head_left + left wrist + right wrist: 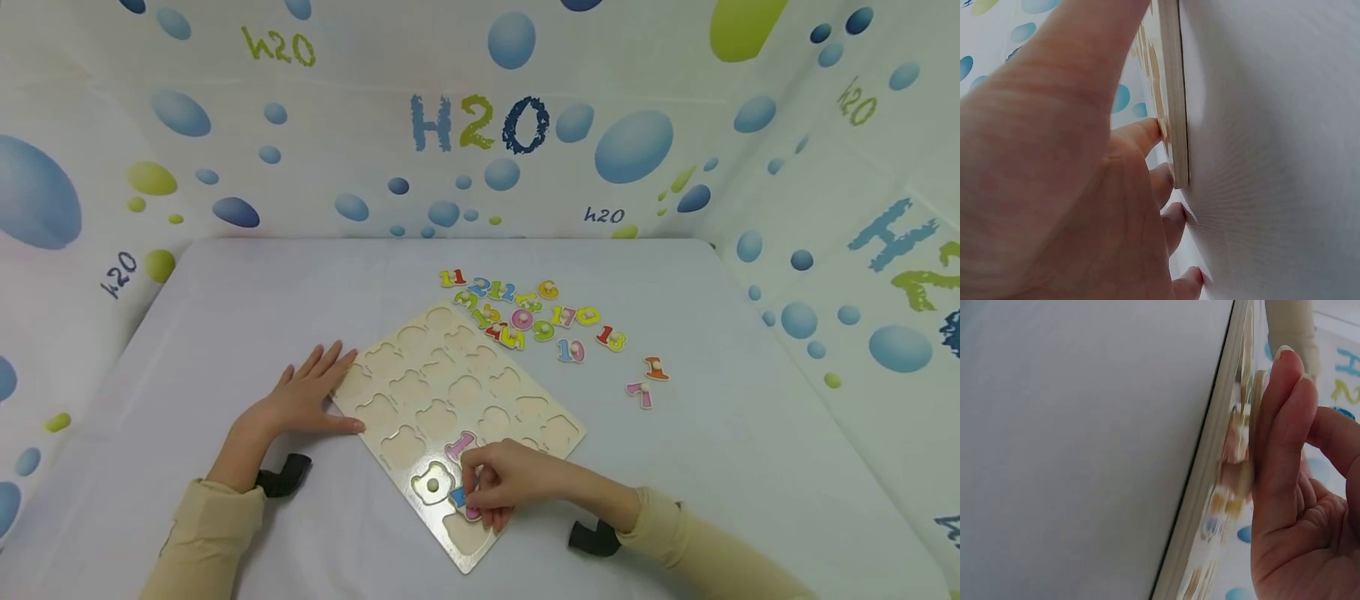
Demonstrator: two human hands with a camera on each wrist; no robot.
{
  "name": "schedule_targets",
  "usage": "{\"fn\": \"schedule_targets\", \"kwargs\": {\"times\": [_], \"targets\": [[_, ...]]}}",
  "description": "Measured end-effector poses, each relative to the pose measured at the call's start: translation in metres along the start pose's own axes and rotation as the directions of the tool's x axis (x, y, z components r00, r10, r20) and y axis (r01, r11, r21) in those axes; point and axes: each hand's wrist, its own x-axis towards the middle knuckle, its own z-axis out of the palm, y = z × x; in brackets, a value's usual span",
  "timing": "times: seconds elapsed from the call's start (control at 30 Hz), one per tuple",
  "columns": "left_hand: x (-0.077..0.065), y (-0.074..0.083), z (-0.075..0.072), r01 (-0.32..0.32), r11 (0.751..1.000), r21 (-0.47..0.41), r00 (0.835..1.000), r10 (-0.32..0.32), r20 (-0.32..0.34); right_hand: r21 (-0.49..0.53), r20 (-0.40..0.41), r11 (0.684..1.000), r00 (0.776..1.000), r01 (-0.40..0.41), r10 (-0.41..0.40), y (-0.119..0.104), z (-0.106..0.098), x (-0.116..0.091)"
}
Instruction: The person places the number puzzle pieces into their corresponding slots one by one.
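Note:
A wooden puzzle board (457, 546) with cut-out recesses lies slanted on the table. My left hand (311, 396) is spread at its left corner, fingers on the board's edge and the cloth; the left wrist view shows its fingers (1147, 134) along that edge. Over the near part of the board, my right hand (506, 479) pinches a blue and pink number piece (459, 498), largely covered by the fingers. That piece (1259, 419) stands tilted over the board in the right wrist view. Beside it lie a pale animal-head-shaped piece (432, 484) with a knob and a pink number piece (460, 447).
Several coloured number pieces (522, 319) are heaped beyond the board's far right edge. Farther right lie an orange 1 (656, 368) and a pink 7 (641, 394). A white cloth (750, 467) covers the table, and a printed curtain (337, 108) hangs around it.

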Motion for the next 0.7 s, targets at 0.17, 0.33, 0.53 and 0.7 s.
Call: {"fn": "schedule_targets", "kwargs": {"times": [0.17,0.33,0.53,0.7], "targets": [[0.001,-0.001,0.0,0.004,1.0,0.005,1.0,-0.004,0.004,0.031,0.022,0.999,0.999,-0.029,0.029,-0.006,0.011,0.002],[0.0,-0.001,0.0,0.001,1.0,0.006,1.0,-0.001,0.004,0.062,0.043,0.996,0.998,-0.058,0.055,-0.009,0.019,0.002],[-0.001,0.0,-0.002,-0.005,1.0,0.001,1.0,0.005,0.002,0.049,0.06,0.996,0.996,-0.074,0.071,-0.013,0.021,0.002],[-0.001,0.0,-0.002,-0.005,1.0,0.004,1.0,0.005,0.003,0.037,0.087,0.994,0.991,-0.102,0.098,-0.014,0.024,0.001]]}}
